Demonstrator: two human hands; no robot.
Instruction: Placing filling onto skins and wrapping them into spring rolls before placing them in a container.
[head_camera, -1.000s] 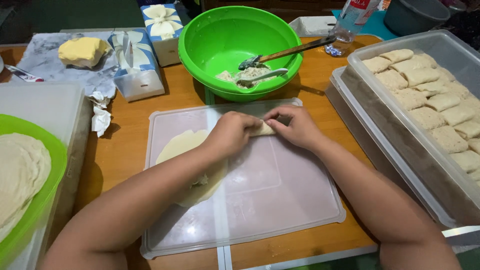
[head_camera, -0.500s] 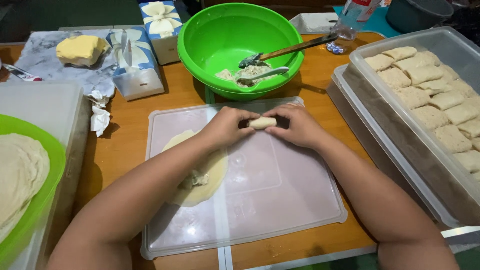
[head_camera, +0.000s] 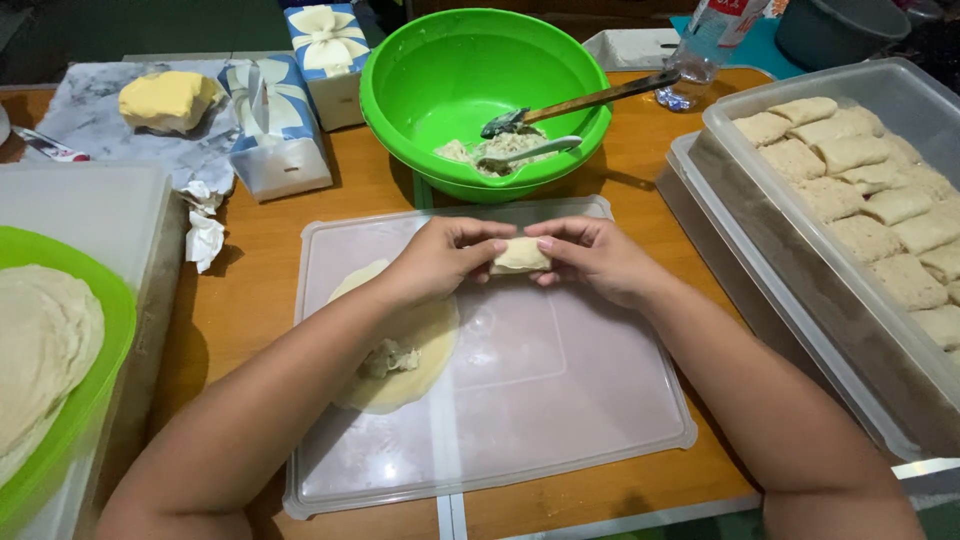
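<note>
Head view — soft, pale dough roll (head_camera: 521, 256)

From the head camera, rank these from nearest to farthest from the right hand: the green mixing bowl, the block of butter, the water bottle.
Measured from the right hand:
1. Green mixing bowl, just beyond the hand, behind the plastic board.
2. Water bottle, farther back toward the right, at the table's far edge.
3. Block of butter, far left corner, across the table.
</note>
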